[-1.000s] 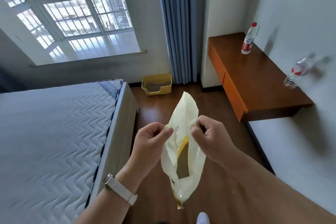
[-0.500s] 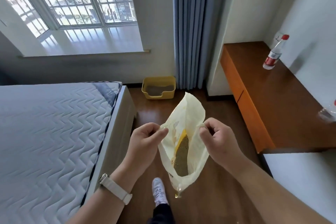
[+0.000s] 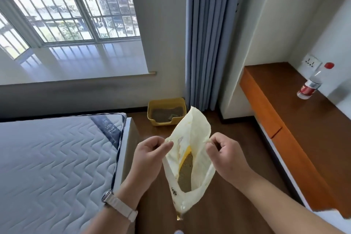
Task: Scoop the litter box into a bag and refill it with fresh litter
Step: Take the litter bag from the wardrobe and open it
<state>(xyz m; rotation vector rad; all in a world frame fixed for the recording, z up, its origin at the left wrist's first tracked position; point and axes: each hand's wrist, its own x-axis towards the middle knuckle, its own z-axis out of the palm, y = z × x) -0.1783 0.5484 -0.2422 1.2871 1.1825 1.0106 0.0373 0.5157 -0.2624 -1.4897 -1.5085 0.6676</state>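
Both hands are working the bag in mid-air, near centre, above the wood floor. The left hand is pinching the left lip of the mouth between thumb and curled fingers, and the right hand is pinching the right lip the same way. The hands are sitting apart with the mouth spread open between them, the far flap standing up and the bottom corner hanging toward the floor. The bag is looking thin and soft, a crinkly pale-yellow pouch folding wherever it is not being held. It is likely handling light but floppy, with its weight sagging low. The film may be slippery, so the safest hold is probably the two lips, or one hand under the belly when tipping. Inside, a patch of grey-brown litter is showing, lying low in the pouch; fresh or scooped, I cannot tell. The litter box, a yellow open tray, is sitting on the floor at the far wall, just left of the blue curtain and well apart from the bag. It is holding a shallow layer of similar granules, with something pale lying in it, too small to identify. The mattress is filling the left, and a desk on the right is carrying a red-capped bottle.
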